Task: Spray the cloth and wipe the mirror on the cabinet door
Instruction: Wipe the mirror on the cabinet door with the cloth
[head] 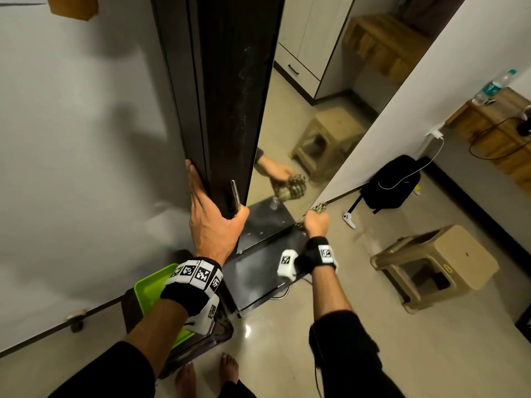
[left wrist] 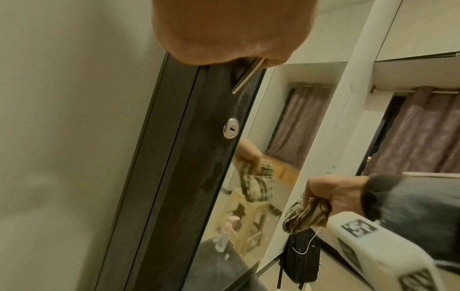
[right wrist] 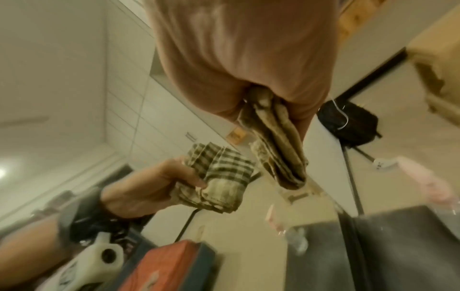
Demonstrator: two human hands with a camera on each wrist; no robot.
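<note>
1. Cloth point(head: 316, 210): your right hand point(head: 316, 224) has its fingers curled tight round the bunched checked fabric, a wad sticking out past the knuckles, just beside the lower outer edge of the mirror point(head: 310, 119); whether it touches the glass is unclear.
2. Your left hand point(head: 214, 216) wraps the cabinet door point(head: 230, 110) edge, thumb by the metal handle point(head: 235, 195), probably to steady the door against wiping pressure.
3. Below, a clear bottle shows only as a reflection, seemingly parked on the dark ledge point(head: 264, 262).
</note>
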